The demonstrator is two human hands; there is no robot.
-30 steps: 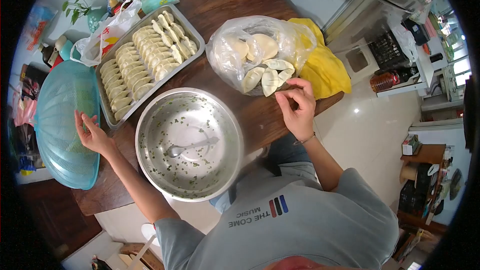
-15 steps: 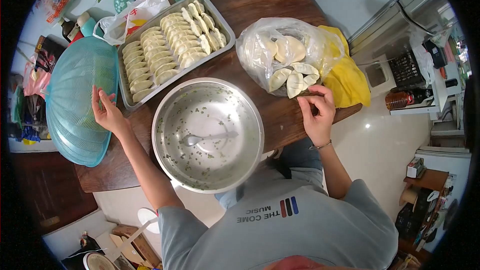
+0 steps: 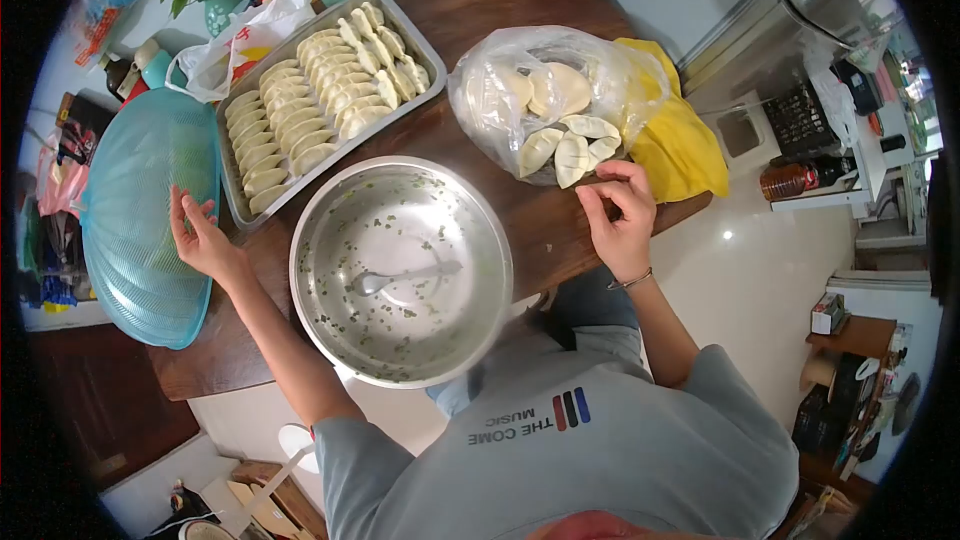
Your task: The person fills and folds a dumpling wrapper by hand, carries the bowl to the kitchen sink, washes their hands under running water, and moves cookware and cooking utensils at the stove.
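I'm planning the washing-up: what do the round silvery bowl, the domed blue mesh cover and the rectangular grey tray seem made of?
Round silvery metal bowl: probably stainless steel, smooth and shiny, with bright reflections.
Domed blue mesh cover: likely plastic, slightly glossy and evenly coloured.
Rectangular grey tray: looks metal, its rim dully shiny; steel or aluminium unclear.

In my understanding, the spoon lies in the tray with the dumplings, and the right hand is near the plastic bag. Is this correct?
Not entirely: the head view shows the spoon in the metal bowl, not in the tray with the dumplings. The right hand is indeed near the plastic bag.
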